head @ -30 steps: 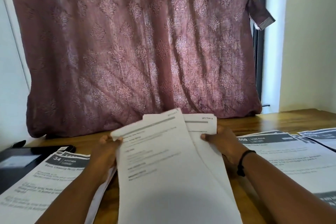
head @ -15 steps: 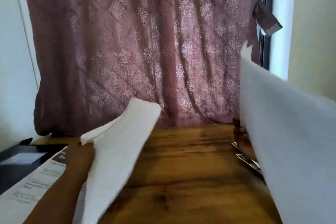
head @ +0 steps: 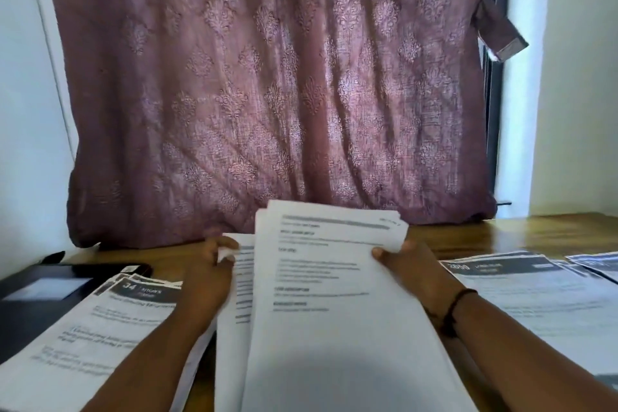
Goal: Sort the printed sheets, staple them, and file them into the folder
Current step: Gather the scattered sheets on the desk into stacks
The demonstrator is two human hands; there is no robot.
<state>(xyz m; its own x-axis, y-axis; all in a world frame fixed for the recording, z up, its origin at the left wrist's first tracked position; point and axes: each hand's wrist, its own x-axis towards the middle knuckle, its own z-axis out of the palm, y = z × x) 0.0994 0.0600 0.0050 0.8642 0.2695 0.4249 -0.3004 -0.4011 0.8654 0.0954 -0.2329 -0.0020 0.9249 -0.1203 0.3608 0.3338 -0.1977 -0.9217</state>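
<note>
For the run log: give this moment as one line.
stage: sorting | left hand: grips white printed sheets | right hand: grips same sheets | unstapled | black folder: untouched

You are in a home room used as a desk space | mauve patterned curtain [head: 277,94] hangs over a window | wooden table [head: 535,231] against plain painted walls [head: 575,77] | printed sheets [head: 100,321] spread across it

Folder [head: 36,304] left, prob. under sheets [head: 100,328]
</note>
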